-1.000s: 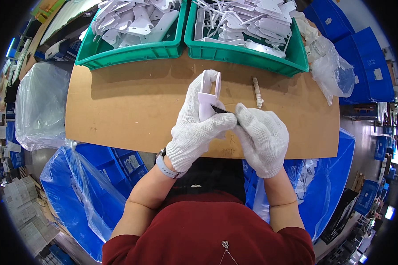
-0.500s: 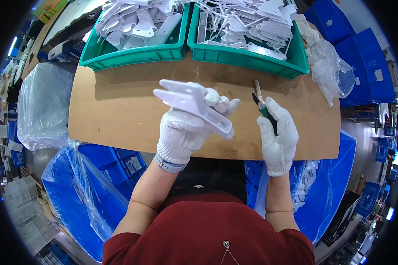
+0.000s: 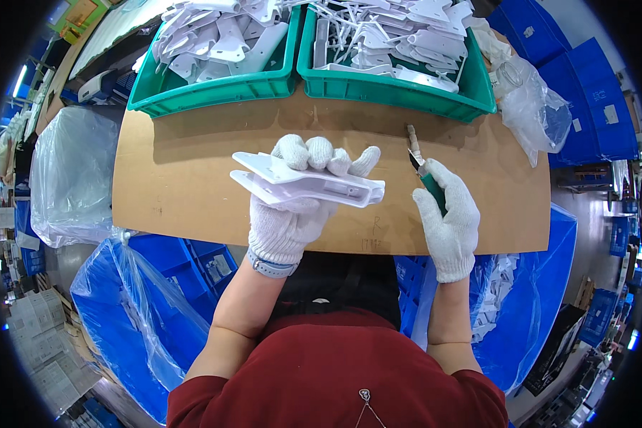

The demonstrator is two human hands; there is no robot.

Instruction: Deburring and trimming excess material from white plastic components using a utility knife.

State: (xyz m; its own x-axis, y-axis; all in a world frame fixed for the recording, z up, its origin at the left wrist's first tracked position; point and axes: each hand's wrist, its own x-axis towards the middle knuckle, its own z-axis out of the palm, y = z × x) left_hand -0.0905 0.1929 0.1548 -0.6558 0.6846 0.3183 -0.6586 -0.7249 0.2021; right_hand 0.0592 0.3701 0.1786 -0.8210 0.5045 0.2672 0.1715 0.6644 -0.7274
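My left hand [image 3: 289, 214], in a white knit glove, is closed around a white plastic part [image 3: 307, 184] with two flat flared wings at its left end and a narrower, hollow right end. The part is held level above the brown board, its fingers curled over the top. My right hand [image 3: 449, 217], gloved alike, grips a green-handled knife [image 3: 432, 187]. Its dark tip points up and away, close to a thin wrapped stick [image 3: 414, 141] lying on the board. The knife and the white part are apart.
Two green crates [image 3: 214, 96] [image 3: 399, 96] heaped with white plastic parts stand at the board's [image 3: 192, 207] far edge. Clear plastic bags [image 3: 538, 107] hang at the right. Blue bins lined with film [image 3: 150, 299] [image 3: 528, 299] flank my body, the right one holding white pieces.
My left hand has turned the white part from slanting down rightward to nearly level, shifting it slightly left. My right hand with the knife has barely moved.
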